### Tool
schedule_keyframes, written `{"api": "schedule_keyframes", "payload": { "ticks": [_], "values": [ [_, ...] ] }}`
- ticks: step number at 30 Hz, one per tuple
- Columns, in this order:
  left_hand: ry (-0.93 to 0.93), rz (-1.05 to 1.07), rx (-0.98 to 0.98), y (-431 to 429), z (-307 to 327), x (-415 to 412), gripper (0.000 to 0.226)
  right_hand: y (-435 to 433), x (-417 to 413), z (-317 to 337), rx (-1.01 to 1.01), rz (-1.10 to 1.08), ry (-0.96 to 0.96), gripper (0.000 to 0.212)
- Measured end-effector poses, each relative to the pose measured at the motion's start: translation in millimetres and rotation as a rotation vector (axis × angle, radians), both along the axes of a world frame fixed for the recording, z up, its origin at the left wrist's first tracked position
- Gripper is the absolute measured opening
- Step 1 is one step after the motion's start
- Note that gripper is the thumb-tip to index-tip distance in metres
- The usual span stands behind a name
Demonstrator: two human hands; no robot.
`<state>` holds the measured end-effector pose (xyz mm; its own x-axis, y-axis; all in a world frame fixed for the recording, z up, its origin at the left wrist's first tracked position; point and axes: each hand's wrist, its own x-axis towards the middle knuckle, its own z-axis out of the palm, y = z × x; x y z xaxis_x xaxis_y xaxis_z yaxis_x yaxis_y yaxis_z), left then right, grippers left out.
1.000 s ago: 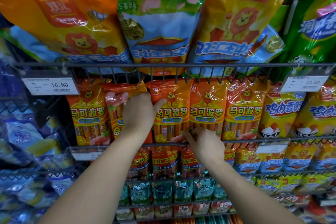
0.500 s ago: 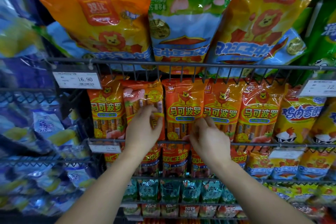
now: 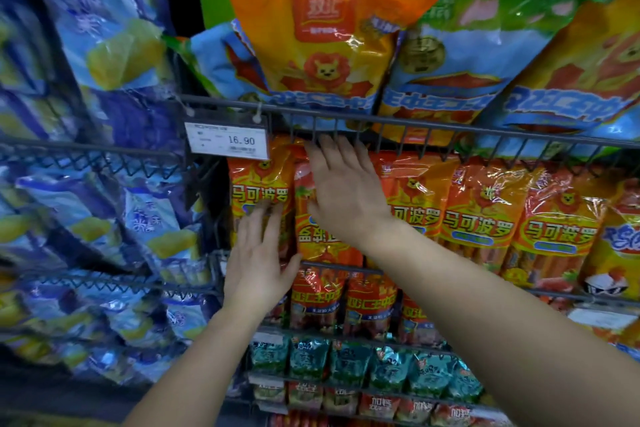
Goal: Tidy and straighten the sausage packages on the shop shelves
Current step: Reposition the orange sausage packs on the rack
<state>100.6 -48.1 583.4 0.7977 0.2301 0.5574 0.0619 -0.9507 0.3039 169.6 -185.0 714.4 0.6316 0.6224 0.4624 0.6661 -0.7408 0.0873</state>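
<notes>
A row of orange sausage packages with a lion logo stands upright on the middle wire shelf (image 3: 346,267). My left hand (image 3: 258,260) lies flat, fingers straight, on the leftmost package (image 3: 256,180). The second package (image 3: 322,243) has a different print, and my right hand (image 3: 341,191) presses flat on its upper part, fingertips near the wire rail above. More matching packages (image 3: 481,215) stand to the right of my right arm.
Large orange and blue-green bags (image 3: 325,42) lean on the top wire shelf behind a price tag (image 3: 227,141) reading 16.90. Shorter red packs (image 3: 318,298) and teal packs (image 3: 308,357) fill the lower shelves. Blue-and-yellow bags (image 3: 86,166) crowd the racks at the left.
Both hands have shifted left along the row and opened flat; the left now lies on the leftmost package, the right on the second one. The camera has swung left and closer.
</notes>
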Motion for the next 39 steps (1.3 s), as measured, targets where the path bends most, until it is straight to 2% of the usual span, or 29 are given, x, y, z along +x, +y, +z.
{"api": "schedule_keyframes", "payload": {
  "ticks": [4,9,15,19,27,33,36,39],
  "values": [
    [0.047,-0.052,0.011,8,-5,-7,0.083,22,-4,-1,-0.023,-0.040,-0.051,0.067],
    [0.104,-0.089,0.048,10,-10,-11,0.086,24,4,-11,-0.047,-0.130,0.017,0.066],
    [0.105,-0.103,0.036,10,-9,-14,0.086,24,12,-1,-0.107,-0.239,0.037,0.087],
    [0.113,-0.115,0.024,13,-9,-13,0.080,22,7,-3,-0.139,-0.248,0.022,0.090],
    [0.091,-0.112,-0.012,11,-6,-11,0.080,2,-24,4,-0.137,-0.204,-0.029,0.082],
    [0.123,-0.087,-0.043,7,-9,-9,0.086,-17,-37,1,-0.015,-0.217,-0.088,0.084],
    [0.126,-0.104,-0.074,7,-8,-9,0.086,-26,-37,-5,0.114,-0.197,-0.154,0.080],
    [0.117,-0.136,-0.132,6,-9,-10,0.086,-38,-39,-10,0.248,-0.188,-0.188,0.086]
  ]
}}
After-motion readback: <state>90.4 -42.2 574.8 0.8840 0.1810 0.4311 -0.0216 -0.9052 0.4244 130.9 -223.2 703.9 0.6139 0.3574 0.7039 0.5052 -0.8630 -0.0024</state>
